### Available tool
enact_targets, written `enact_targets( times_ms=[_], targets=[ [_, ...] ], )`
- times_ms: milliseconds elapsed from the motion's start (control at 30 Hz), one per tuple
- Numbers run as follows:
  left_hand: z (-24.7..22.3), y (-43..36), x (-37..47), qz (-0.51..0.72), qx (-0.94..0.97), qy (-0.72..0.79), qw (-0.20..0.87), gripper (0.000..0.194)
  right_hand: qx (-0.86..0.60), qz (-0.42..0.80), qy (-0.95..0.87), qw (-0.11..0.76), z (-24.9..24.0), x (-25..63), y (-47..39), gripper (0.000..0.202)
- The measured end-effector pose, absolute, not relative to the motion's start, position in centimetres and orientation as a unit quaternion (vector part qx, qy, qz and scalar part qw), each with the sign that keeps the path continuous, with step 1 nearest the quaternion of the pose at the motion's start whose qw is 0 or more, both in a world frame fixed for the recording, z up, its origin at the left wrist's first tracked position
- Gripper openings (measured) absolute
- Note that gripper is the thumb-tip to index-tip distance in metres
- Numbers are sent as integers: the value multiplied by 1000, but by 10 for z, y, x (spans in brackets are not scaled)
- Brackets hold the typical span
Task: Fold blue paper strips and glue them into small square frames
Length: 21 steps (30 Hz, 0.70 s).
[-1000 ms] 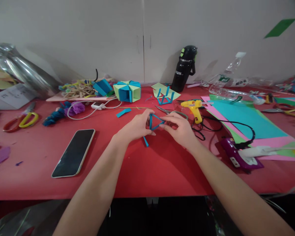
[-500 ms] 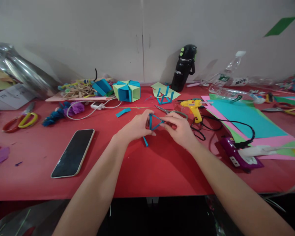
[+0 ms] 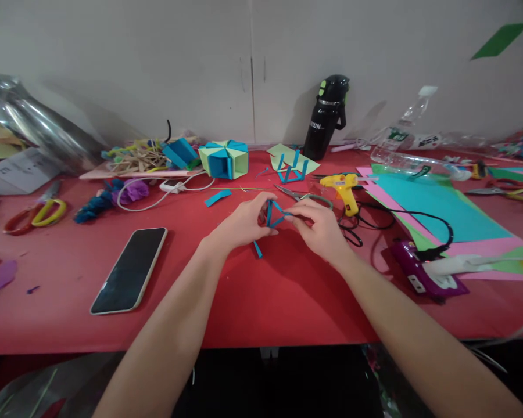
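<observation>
A small blue paper triangle (image 3: 269, 213) stands between my two hands above the red table. The thumb and fingers of my left hand (image 3: 249, 222) curve round its left side and hold it. My right hand (image 3: 317, 227) pinches its right corner between thumb and fingertips. On the table below my left hand lies a narrow blue strip (image 3: 258, 249). Behind my hands, a blue open frame of strips (image 3: 293, 174) rests by a light green sheet (image 3: 305, 162). Scissors (image 3: 320, 200) lie just behind my right hand, which partly covers them.
A yellow glue gun (image 3: 343, 190) and its black cable lie right of my hands, near a purple power adapter (image 3: 418, 273). A phone (image 3: 129, 271) lies at left. A blue-green paper shape (image 3: 225, 159), black bottle (image 3: 326, 119) and coloured sheets (image 3: 440, 203) stand or lie farther back.
My right hand's fingertips have shifted slightly at the triangle's corner, and the triangle looks a little narrower and turned. My left hand keeps its hold.
</observation>
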<state>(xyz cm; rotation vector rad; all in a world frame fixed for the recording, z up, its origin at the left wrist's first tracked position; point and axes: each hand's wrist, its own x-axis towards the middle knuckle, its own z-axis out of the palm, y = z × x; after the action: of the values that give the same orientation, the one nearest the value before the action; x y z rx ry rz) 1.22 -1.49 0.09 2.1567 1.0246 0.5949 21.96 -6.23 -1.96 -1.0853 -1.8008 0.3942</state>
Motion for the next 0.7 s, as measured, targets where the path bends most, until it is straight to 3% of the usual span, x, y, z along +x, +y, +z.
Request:
enact_targets(
  times_ms=[200,467,700],
  targets=[
    [-1,-15,15,284,749,357,480,67,-451,162,-721,502,-19,220,-62,16],
    [-1,-14,20,326,725,360,489,58,-480,259,-644,536,-25,218,-61,27],
    [-5,-15,19,298,702,342,549,60,-470,227,-653,549,-19,218,-61,18]
  ],
)
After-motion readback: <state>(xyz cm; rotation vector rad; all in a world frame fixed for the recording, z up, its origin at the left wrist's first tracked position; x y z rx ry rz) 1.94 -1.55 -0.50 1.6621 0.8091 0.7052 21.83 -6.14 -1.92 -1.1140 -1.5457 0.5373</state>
